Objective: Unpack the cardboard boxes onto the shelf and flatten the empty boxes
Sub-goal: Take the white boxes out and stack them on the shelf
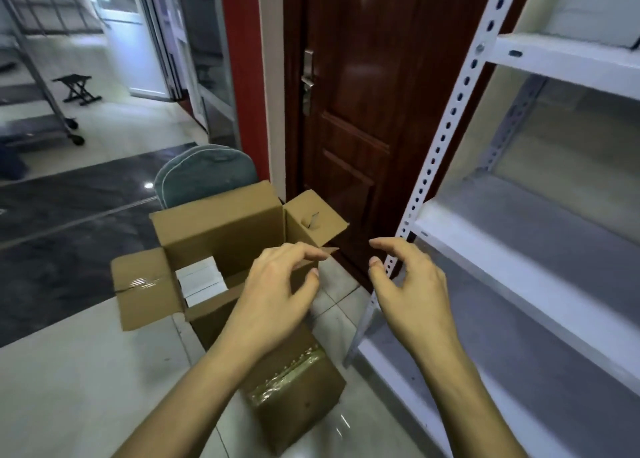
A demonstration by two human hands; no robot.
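Both hands, left hand (pixel 277 284) and right hand (pixel 405 281), hovered loose-fingered and holding nothing over the open cardboard box (pixel 221 235), so I'd guess unpacking had barely started and next up was grabbing the white packs (pixel 201 279) for the shelf (pixel 512 235).

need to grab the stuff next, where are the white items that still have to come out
In the head view, the white items lie inside the open cardboard box on the floor, left of the left hand and left of the shelf.

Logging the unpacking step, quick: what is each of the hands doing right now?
Left hand: open, fingers loosely curled over the cardboard box, holding nothing.
Right hand: open, empty, in front of the shelf.
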